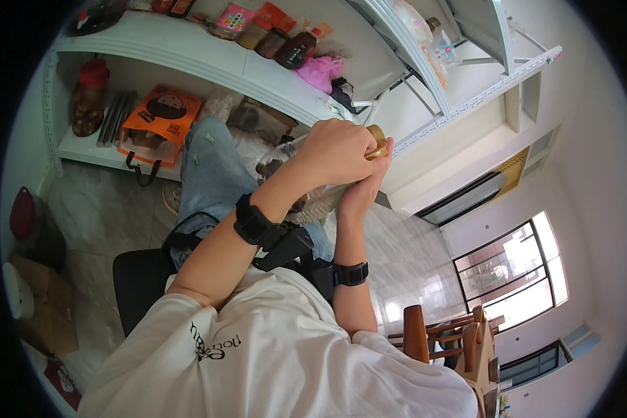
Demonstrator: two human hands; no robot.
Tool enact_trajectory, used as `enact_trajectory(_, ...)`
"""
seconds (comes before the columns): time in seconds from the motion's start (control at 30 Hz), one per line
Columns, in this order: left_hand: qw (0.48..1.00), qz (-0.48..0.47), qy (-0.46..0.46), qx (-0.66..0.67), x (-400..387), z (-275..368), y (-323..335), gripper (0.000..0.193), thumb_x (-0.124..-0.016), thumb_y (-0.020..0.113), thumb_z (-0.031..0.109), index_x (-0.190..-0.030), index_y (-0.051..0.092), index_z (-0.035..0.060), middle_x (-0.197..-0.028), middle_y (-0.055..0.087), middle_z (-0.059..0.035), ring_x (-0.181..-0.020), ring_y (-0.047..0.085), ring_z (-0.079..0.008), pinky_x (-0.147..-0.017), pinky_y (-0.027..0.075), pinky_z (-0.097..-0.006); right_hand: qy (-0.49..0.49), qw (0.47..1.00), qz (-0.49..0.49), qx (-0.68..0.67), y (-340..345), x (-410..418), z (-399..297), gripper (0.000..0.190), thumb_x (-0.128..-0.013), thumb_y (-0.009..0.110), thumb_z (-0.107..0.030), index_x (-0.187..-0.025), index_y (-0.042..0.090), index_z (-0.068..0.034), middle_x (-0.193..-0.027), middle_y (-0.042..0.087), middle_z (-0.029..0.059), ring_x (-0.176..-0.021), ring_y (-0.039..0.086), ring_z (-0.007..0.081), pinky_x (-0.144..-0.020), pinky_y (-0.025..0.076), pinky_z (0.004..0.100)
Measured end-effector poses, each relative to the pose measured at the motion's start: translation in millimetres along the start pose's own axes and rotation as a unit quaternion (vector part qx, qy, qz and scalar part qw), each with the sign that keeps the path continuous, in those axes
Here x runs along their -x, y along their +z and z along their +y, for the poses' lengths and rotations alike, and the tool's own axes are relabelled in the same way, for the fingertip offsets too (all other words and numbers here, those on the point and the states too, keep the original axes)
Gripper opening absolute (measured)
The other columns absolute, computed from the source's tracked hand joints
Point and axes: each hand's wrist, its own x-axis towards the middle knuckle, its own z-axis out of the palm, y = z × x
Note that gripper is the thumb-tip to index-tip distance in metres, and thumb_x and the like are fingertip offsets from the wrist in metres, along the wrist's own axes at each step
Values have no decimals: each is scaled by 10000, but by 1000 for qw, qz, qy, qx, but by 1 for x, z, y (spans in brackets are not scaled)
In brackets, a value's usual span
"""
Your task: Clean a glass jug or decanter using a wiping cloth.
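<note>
My left hand (337, 149) reaches across in front of me, its fingers curled around a gold-coloured round object (377, 142). The object's rim looks curved and glossy, but I cannot tell whether it is a lid or a roll of tape. From below, my right hand (364, 190) grips the same object, partly covered by the left. Behind my forearms a clear plastic bag or container (279, 157) with dark contents lies around my knees. A pale, bumpy-textured thing (316, 211) shows below it; both are largely hidden by my arms.
Before me stands a white metal shelf (188, 57) bearing bottles and jars (271, 42). On its lower level are an orange gift bag (162, 123) and a red-lidded jar (90, 96). Wooden chairs (444, 334) are at the right; a cardboard box (47, 303) sits at the left.
</note>
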Motion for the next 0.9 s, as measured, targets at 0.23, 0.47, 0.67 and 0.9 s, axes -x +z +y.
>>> enact_trajectory(0.23,997,-2,-15,76,-1,-8,-14,422,-726,650,376,-544,511,22,-493,432,-93,-472,425,-228,-495,355,-332,-35,997,29,54,-15,-7,27,519,-988,244,-353,-1404,204,-46,-1347,366,135,-1208,412,210,-1012,327,326)
enact_trajectory(0.47,983,16,-63,170,-4,-17,-21,395,-781,639,364,-615,595,8,-479,406,-34,-478,351,-127,-470,304,-295,117,978,-1,-175,-15,-2,30,515,-990,209,-347,-1385,266,-21,-1375,351,126,-1252,366,220,-1038,289,346)
enact_trajectory(0.67,984,52,-88,145,-5,-13,-14,400,-778,629,399,-636,626,25,-491,456,-60,-469,402,-154,-473,330,-311,92,990,50,-97,-9,1,25,470,-976,237,-305,-1357,322,-42,-1360,384,103,-1221,407,213,-1018,327,359)
enact_trajectory(0.9,995,29,-82,59,-2,-6,-10,396,-765,619,398,-610,610,34,-503,492,-95,-472,469,-239,-481,361,-352,-33,994,43,-99,0,3,-5,502,-897,274,-144,-1372,268,14,-1435,269,146,-1338,244,261,-1091,187,370)
